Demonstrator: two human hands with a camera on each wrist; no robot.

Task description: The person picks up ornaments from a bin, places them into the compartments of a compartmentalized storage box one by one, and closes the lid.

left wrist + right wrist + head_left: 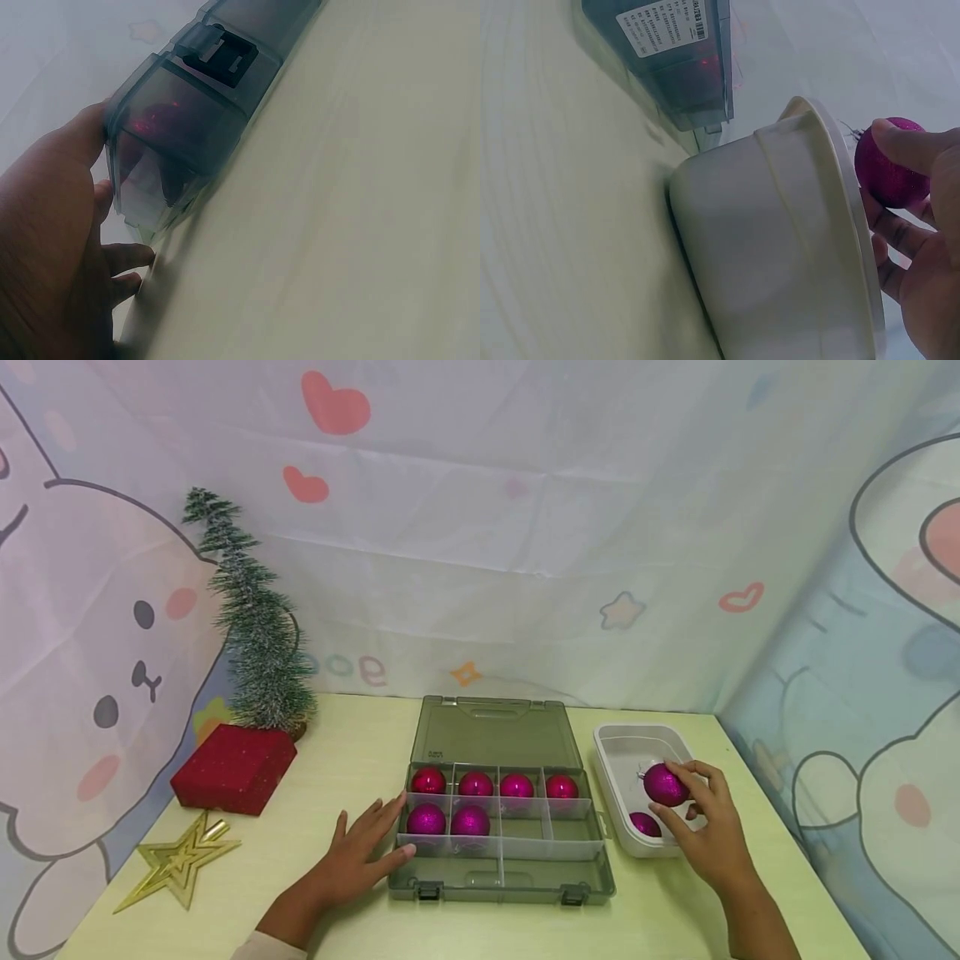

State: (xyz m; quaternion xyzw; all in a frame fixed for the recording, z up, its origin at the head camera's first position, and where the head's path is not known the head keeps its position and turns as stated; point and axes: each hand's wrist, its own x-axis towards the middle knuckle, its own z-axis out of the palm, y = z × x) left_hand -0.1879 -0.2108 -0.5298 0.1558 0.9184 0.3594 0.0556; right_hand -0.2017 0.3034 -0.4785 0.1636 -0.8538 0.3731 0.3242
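Note:
A glittery purple Christmas bauble (665,785) is pinched between the thumb and fingers of my right hand (708,827), just above the white tub (611,777). Another purple bauble (645,825) lies inside that tub. To the left stands a grey-green divided box (517,893) with its lid (495,735) folded back. Its back row holds several shiny red and pink baubles (476,784); two glittery purple ones (470,821) sit in the left cells of the middle row. My left hand (360,856) touches the box's left side with fingers spread, as the left wrist view also shows.
At the left, a small frosted Christmas tree (262,635) stands behind a red box (236,768). A gold star topper (180,864) lies on the pale table (345,743) nearer the front. A printed cloth (465,552) hangs along the back and sides.

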